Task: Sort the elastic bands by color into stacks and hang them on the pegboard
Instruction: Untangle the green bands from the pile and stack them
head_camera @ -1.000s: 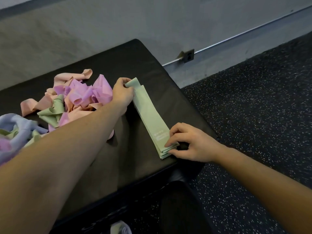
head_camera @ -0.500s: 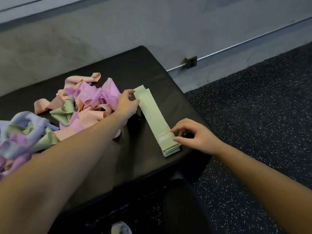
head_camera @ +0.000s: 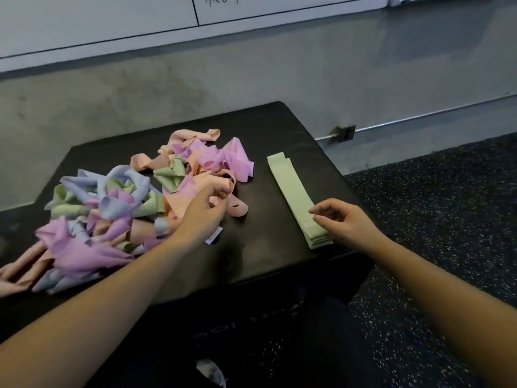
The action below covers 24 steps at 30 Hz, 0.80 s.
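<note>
Now the left hand (head_camera: 202, 211) reaches into the tangled bands (head_camera: 117, 208) on the black tabletop (head_camera: 265, 130), fingers loosely curled, its grip unclear; the right hand (head_camera: 344, 222), holding nothing, hovers over the green stack (head_camera: 293, 191). Best pick one green band (head_camera: 169, 175), flatten it, then align edges.

— Where's the green stack (head_camera: 293, 191)?
— Flat and neat along the bench's right edge, its near end at the front right corner.
— And the unsorted bands (head_camera: 134, 203)?
— A tangled pile of pink, purple, blue and green, spread across the left side.
</note>
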{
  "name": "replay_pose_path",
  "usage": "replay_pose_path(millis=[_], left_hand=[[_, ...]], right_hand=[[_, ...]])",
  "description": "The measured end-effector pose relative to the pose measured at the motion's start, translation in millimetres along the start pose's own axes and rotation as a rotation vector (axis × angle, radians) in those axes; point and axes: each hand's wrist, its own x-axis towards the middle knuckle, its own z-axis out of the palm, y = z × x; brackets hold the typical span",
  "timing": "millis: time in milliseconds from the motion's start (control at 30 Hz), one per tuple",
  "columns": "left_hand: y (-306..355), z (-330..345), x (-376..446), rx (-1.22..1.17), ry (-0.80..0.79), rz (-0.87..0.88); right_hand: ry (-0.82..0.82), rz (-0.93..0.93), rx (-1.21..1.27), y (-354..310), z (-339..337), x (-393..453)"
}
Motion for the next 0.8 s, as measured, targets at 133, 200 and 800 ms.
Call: replay_pose_path(millis=[133, 200, 800], left_hand=[[-28.3, -38.9, -22.6, 0.047, 0.099, -0.091], [-46.2, -59.3, -32.9, 0.059, 0.151, -0.113], [-147.0, -168.6, -26.7, 0.908, 0.007, 0.129]], right_hand=[[-0.047, -0.036, -0.045, -25.7, 27.3, 4.6], [-0.084, -0.05, -0.098, -37.6, 43.2, 7.7], [-0.428, -0.221, -0.496, -127.8, 238.3, 82.3]])
